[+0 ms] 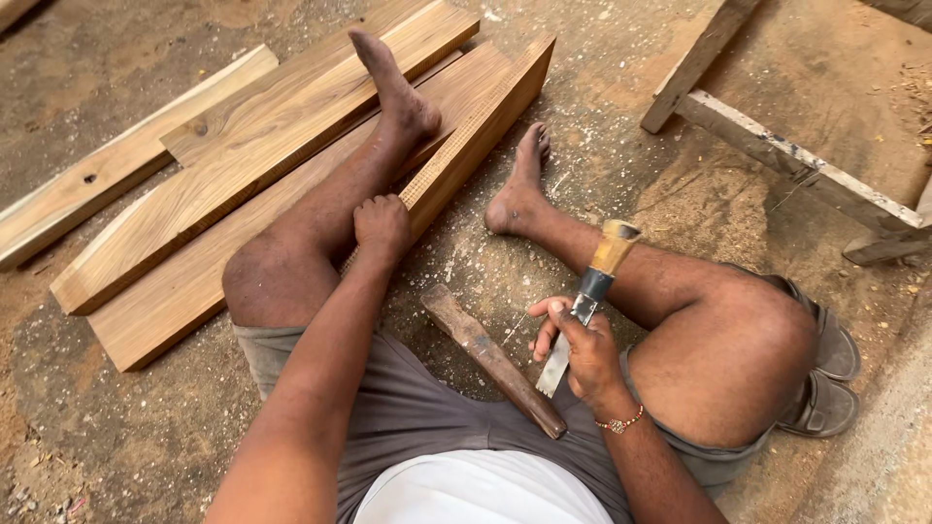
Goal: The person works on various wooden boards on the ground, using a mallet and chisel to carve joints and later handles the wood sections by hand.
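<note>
I sit on the ground with my legs spread. My right hand (580, 351) grips a chisel (589, 288) by its metal blade, its yellow wooden handle pointing up and away. My left hand (382, 225) is closed in a fist and rests on the edge of a thick wooden plank (466, 136), beside my left shin. A dark wooden handle (490, 357), perhaps a mallet's, lies on the ground between my thighs, just left of the chisel blade. My left foot rests on top of the planks.
Several light wooden planks (223, 165) lie stacked on the dusty ground at left. A rough wooden frame (777, 146) lies at upper right. A pair of sandals (830, 374) sits under my right knee. Sawdust and chips cover the floor.
</note>
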Demonstrator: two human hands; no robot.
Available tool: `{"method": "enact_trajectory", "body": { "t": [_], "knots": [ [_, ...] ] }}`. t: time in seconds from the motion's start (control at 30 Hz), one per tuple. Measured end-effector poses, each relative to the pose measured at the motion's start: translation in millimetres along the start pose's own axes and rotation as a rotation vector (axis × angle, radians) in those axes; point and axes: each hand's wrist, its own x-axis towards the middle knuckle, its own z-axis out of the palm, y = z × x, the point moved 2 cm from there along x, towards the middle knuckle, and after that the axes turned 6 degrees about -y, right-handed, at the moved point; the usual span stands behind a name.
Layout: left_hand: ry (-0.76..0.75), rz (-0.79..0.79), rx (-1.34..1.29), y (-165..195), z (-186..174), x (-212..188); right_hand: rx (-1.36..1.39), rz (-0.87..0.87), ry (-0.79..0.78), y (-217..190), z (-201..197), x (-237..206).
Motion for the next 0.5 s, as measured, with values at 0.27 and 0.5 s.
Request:
{"method": "enact_trajectory", "body": {
  "t": [0.27, 0.5],
  "knots": [
    [-0.194, 0.046, -0.009, 30, -28, 9, -0.065, -0.008, -0.034, -11, 9, -7],
    [0.008, 0.101, -0.152, 86, -48, 57, -0.012, 0.013, -0.075, -24, 26, -6]
  ]
}}
